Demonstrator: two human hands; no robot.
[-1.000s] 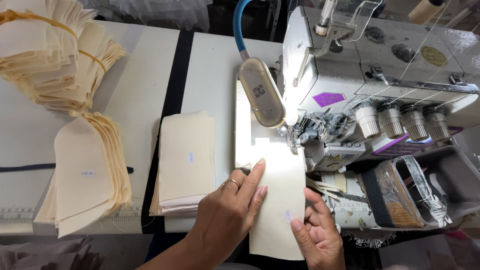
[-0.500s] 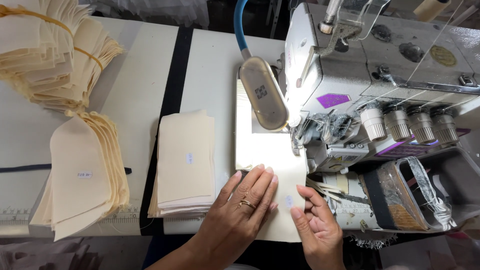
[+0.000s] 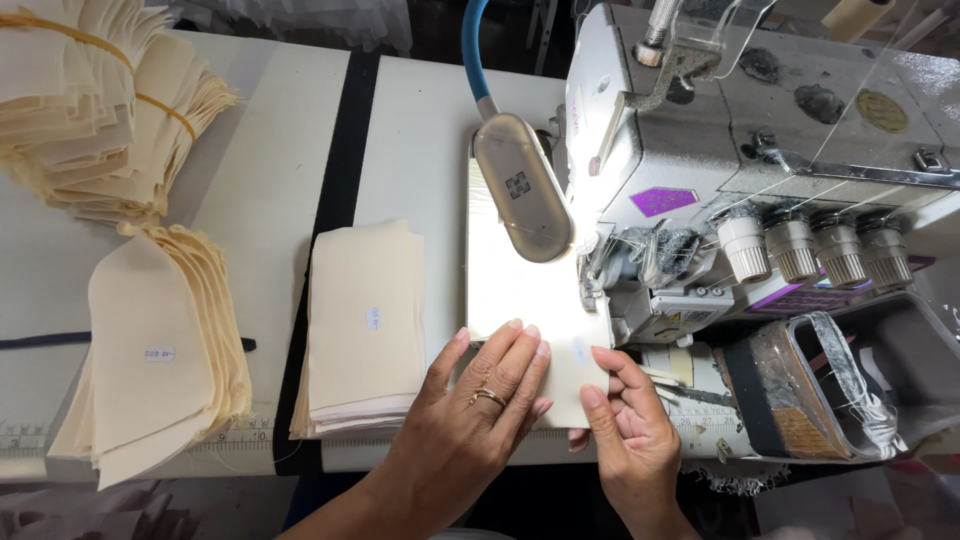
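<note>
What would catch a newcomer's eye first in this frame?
The brightly lit cream fabric piece at centre, pressed flat by the left hand and pinched at its edge by the right hand. Right of it looms the white sewing machine; stacks of cut pieces lie left.

Single head view, looking steeply down, close over sewing machine, worktable

my left hand wears a thin gold ring on one finger. my right hand wears nothing. both forearms are bare, no sleeves showing.
</note>
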